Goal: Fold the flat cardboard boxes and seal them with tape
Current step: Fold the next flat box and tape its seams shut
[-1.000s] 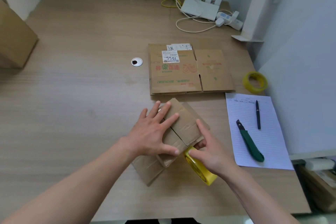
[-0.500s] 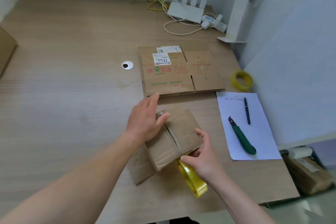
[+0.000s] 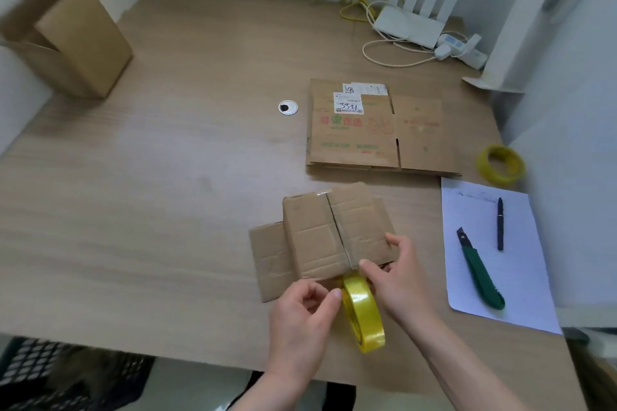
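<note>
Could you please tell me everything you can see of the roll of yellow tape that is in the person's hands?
The yellow tape roll is a glossy, translucent-looking ring standing on edge at the table's near side, just in front of the small cardboard box, below its centre seam. The right hand holds it from the right, while the left hand pinches at its upper left edge, seemingly the tape end. Its core is hidden.

The white label (image 3: 348, 105) on the flat cardboard box (image 3: 374, 130) reads "3321"; its red and green print looks Chinese, too blurred to read.
</note>
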`<state>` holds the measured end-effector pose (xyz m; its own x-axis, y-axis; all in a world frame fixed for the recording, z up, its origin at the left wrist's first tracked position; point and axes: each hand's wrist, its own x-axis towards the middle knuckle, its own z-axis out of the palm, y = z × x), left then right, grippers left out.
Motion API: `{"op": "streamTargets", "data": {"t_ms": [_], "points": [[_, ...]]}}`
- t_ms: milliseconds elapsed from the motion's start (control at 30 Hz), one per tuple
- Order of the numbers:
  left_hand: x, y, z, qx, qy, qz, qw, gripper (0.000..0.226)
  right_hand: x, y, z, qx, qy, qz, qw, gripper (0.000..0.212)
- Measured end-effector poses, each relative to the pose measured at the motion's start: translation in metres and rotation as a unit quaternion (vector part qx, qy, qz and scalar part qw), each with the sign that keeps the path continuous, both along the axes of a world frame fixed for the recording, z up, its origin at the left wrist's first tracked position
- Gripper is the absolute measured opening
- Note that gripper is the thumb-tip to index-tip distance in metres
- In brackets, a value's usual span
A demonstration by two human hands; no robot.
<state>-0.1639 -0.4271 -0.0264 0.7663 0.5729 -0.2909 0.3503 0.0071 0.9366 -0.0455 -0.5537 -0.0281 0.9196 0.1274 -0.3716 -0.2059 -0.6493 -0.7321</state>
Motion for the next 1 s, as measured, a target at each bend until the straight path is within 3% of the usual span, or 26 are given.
{"op": "streamTargets", "data": {"t_ms": [267, 533, 700, 833, 900, 1000], "points": [[0.027, -0.046, 0.0, -0.148, 0.08, 0.099, 0.981, 0.013, 0.017, -0.007, 0.011, -0.061, -0.011, 0.056, 0.997, 0.058], [0.039, -0.061, -0.015, -0.096, 0.107, 0.176, 0.974, 0.025, 0.02, -0.005, 0.011, -0.069, -0.031, 0.06, 0.995, 0.054], [0.044, -0.063, -0.026, -0.14, 0.116, 0.162, 0.97, 0.003, 0.024, -0.008, 0.006, -0.052, -0.037, 0.084, 0.994, 0.053], [0.046, -0.062, -0.037, -0.155, 0.111, 0.187, 0.964, 0.007, 0.04, -0.04, -0.004, -0.005, -0.036, 0.081, 0.996, 0.043], [0.048, -0.061, -0.042, -0.152, 0.111, 0.191, 0.963, 0.007, 0.056, -0.082, -0.015, -0.053, -0.055, 0.032, 0.997, 0.043], [0.05, -0.061, -0.046, -0.146, 0.096, 0.195, 0.965, 0.013, 0.075, -0.156, -0.04, -0.212, -0.043, 0.009, 0.976, 0.052]]}}
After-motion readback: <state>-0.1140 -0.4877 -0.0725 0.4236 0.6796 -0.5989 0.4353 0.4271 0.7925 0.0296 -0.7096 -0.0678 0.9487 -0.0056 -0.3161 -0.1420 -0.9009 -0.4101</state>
